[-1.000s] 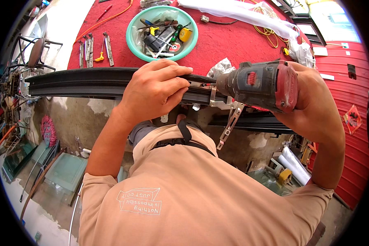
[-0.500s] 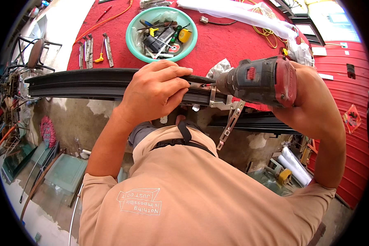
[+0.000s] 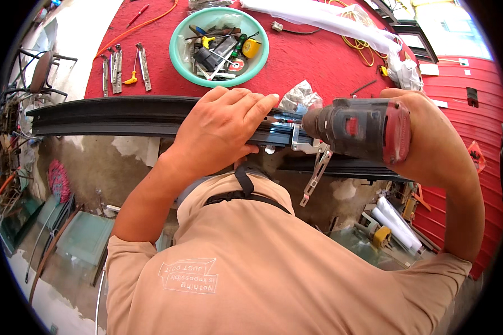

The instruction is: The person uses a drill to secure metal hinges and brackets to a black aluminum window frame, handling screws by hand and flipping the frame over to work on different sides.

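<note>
A long black metal frame bar [image 3: 112, 117] lies across the near edge of the red-covered table. Over its middle, my left hand [image 3: 221, 123] is closed round the bar, with the fingers on top and the thumb low on the near side. My right hand [image 3: 422, 125] grips a black and red cordless drill [image 3: 355, 129] held level, its bit pointing left at the bar just beyond my left fingertips. Whether the bit touches a screw cannot be made out. A silver slotted hinge arm [image 3: 317, 174] hangs toward me from the bar beneath the drill's chuck.
A mint-green basin [image 3: 174, 50] of hand tools stands beyond the bar. Left of it lie metal hinge strips [image 3: 144, 67] and a yellow-handled hex key [image 3: 131, 80]. A crumpled plastic bag [image 3: 300, 96] sits behind the chuck. More black bars [image 3: 352, 167] are lower right.
My left thumb has moved from beside the fingers down to the bar's near side. The drill has shifted slightly right and down, and bluish light now falls on the bar near the bit.
</note>
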A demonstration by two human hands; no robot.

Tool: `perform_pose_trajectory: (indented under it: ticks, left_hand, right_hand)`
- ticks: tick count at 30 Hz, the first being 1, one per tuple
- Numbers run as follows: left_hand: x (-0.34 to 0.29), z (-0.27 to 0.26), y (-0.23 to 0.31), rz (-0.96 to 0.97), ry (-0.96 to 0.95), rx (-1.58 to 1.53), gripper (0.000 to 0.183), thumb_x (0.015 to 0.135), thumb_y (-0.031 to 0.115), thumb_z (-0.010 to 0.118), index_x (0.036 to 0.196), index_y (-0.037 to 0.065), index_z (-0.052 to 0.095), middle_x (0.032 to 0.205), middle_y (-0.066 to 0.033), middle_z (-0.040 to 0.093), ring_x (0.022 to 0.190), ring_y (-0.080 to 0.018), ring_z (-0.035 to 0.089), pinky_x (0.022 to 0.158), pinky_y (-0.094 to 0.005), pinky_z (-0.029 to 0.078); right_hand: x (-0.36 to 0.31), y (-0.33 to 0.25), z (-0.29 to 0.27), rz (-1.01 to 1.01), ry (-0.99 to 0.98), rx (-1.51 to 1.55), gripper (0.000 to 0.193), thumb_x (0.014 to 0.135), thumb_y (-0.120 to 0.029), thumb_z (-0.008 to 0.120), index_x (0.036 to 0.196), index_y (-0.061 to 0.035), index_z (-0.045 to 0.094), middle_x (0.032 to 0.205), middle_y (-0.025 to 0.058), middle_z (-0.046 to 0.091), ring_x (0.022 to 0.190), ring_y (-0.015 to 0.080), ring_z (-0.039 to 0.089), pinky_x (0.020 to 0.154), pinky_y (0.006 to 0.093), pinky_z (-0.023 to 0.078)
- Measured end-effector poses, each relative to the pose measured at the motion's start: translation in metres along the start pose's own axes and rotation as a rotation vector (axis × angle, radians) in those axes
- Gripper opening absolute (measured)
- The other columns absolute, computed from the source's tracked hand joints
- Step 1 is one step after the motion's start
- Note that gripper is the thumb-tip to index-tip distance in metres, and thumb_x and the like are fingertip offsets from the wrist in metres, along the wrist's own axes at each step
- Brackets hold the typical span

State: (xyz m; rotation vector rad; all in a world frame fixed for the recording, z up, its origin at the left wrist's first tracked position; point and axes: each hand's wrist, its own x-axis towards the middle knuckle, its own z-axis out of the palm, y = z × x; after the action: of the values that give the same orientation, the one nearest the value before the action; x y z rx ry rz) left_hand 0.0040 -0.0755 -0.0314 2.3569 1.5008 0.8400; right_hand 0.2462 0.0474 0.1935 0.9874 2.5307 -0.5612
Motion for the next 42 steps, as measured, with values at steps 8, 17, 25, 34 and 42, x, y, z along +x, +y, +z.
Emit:
perform_pose_trajectory:
  ticks: [8,17,25,34,42]
  left_hand:
    - [0.002,0.002,-0.001,-0.007,-0.014,-0.026,0.097,0.068,0.027,0.103,0.154,0.012,0.061,0.132,-0.0067,0.077,0.125,-0.0273,0.072,0.104,-0.0442,0.054]
    - [0.004,0.001,0.000,-0.008,-0.027,-0.005,0.096,0.069,0.029,0.102,0.155,0.012,0.063,0.128,-0.0059,0.078,0.120,-0.0256,0.073,0.098,-0.0429,0.053]
    - [0.005,0.000,0.000,-0.002,-0.027,-0.001,0.096,0.069,0.027,0.102,0.156,0.011,0.063,0.126,-0.0069,0.078,0.118,-0.0259,0.074,0.098,-0.0431,0.053]
    - [0.006,0.000,0.000,0.003,-0.023,-0.011,0.098,0.068,0.025,0.102,0.156,0.011,0.063,0.126,-0.0068,0.078,0.118,-0.0260,0.074,0.098,-0.0432,0.054]
    - [0.006,0.000,-0.002,0.003,-0.035,-0.014,0.091,0.069,0.027,0.102,0.151,0.012,0.065,0.126,-0.0060,0.078,0.120,-0.0255,0.074,0.098,-0.0428,0.054]
  right_hand:
    - [-0.001,-0.004,0.006,0.080,0.003,-0.023,0.021,0.072,-0.007,0.085,0.084,-0.0012,0.068,0.084,0.0133,0.065,0.085,0.0373,0.064,0.081,0.0488,0.054]
    - [-0.004,0.003,0.011,-0.002,0.078,-0.079,0.024,0.071,-0.012,0.086,0.082,-0.0023,0.067,0.082,0.0119,0.060,0.081,0.0354,0.062,0.074,0.0488,0.052]
    - [-0.004,-0.007,0.006,0.083,0.035,-0.108,0.019,0.076,-0.009,0.082,0.086,-0.0007,0.069,0.090,0.0178,0.066,0.094,0.0452,0.069,0.084,0.0537,0.053]
    - [0.002,0.013,0.007,0.010,0.033,0.005,0.023,0.073,-0.011,0.085,0.086,-0.0007,0.069,0.083,0.0112,0.062,0.084,0.0348,0.062,0.078,0.0469,0.053]
    - [0.006,0.011,0.001,0.046,-0.030,-0.095,0.025,0.071,-0.008,0.087,0.090,-0.0017,0.072,0.095,0.0171,0.070,0.095,0.0448,0.071,0.091,0.0550,0.054]
